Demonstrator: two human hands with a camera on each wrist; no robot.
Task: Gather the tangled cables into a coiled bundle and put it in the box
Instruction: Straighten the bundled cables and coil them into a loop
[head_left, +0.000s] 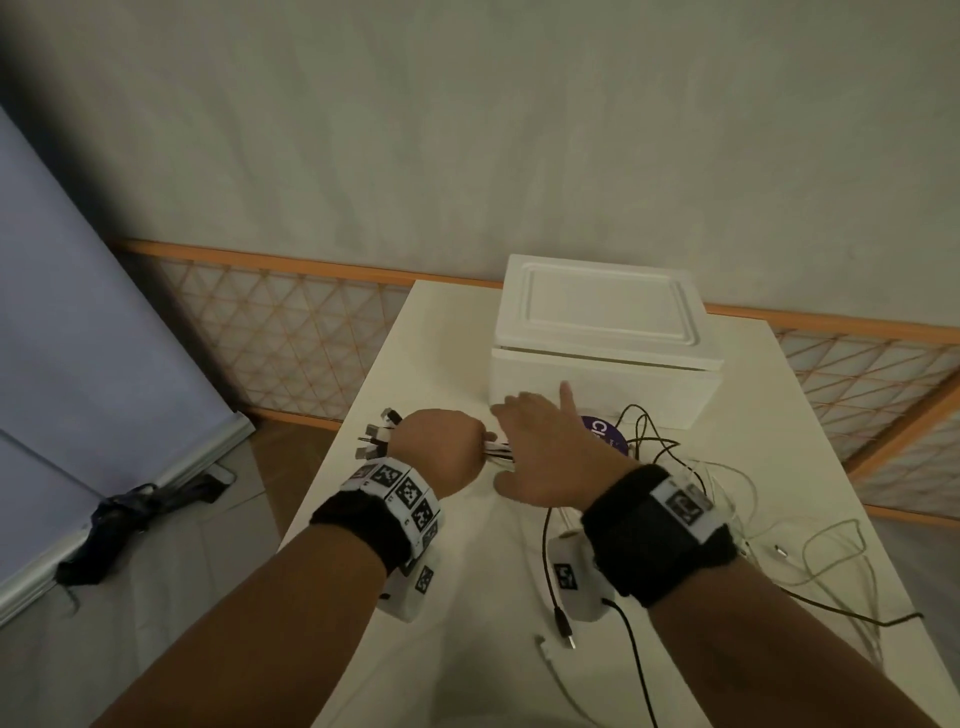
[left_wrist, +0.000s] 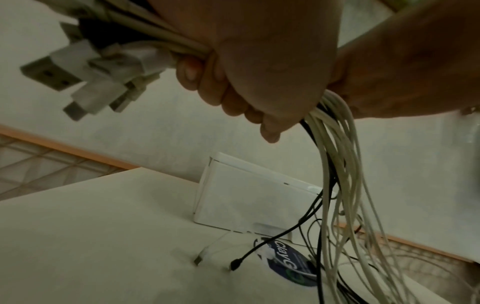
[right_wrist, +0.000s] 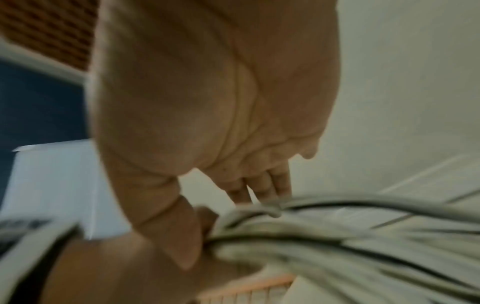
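Note:
My left hand (head_left: 441, 452) is a fist round a bundle of white and black cables (left_wrist: 335, 144). Their USB plugs (left_wrist: 78, 82) stick out to the left of the fist (left_wrist: 246, 82). From its other side the strands hang down to the table. My right hand (head_left: 540, 452) is right beside it, over the same cables (right_wrist: 337, 232). Its fingers (right_wrist: 259, 185) look fairly straight and its index finger points up. The strands run between thumb and fingers; this view is blurred. The white box (head_left: 608, 338) stands just behind both hands with its lid down.
Loose white and black cable loops (head_left: 737, 525) sprawl over the right half of the white table (head_left: 441, 338). A black plug end (head_left: 566, 634) lies near the front. A purple round label (head_left: 597, 431) lies before the box. The table's left edge drops to the floor.

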